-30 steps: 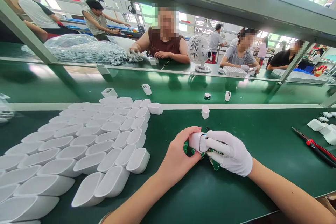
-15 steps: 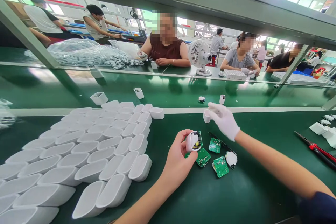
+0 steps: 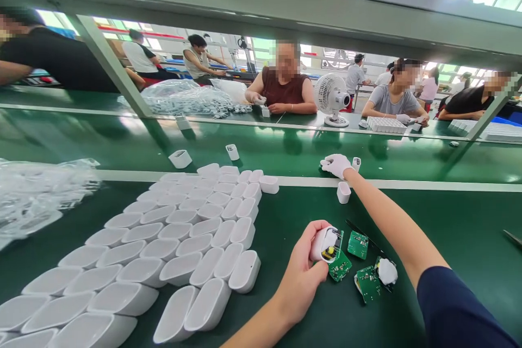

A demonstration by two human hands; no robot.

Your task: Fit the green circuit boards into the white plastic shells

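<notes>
The white case (image 3: 320, 243), above the middle of the surface (image 3: 457, 234), appears already loaded with electronics, its end uncovered; the circuit boards (image 3: 368, 284) beside it lie loose, and the open cups (image 3: 243, 272) towards the left edge look unfilled. The bare left hand (image 3: 304, 272) clamps the case between thumb and fingers; the gloved right hand (image 3: 336, 166) lies beyond the far edge, fingers bent, and I cannot tell whether they grip anything.

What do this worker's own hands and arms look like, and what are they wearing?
The right hand wears a plain white glove that ends around the wrist; above it the forearm is bare up to a dark navy sleeve. The left hand has no glove, and no sleeve shows on that arm within the picture.
</notes>
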